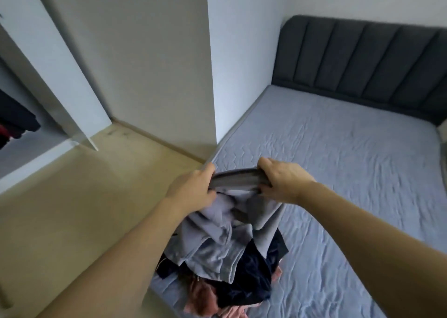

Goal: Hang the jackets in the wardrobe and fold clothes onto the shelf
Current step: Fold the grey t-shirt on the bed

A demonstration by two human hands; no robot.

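- our left hand [193, 188] had its fingers curled round one end of a dark ribbed band, and our right hand [281, 181] pinched the other end, thumb underneath; both were holding cloth, neither spread wide.
- the band looked like the hem or collar of a grey jacket [217, 235], pulled taut between the two hands while the rest of it hung down in loose folds.
- the jacket sagged over a pile of clothes [244, 291], dark navy and pink, heaped at the near corner of the bed [338, 163].
- we judged the garment soft, limp and fairly light, not slippery; it would drape and drag on the pile unless lifted clear, and a sleeve might snag the clothes beneath.
- the ribbed band seemed the firmest place to take hold, though the shoulders would suit a hanger better.
- the bed's edge ran just left of the pile, with bare floor [84, 209] beyond it giving open room to swing toward the wardrobe [36, 80] at far left.
- a white panel [150, 64] stood between bed and wardrobe, a corner to steer round.
- dark clothes [17, 119] already hung inside the wardrobe; the mattress top lay broad for folding.
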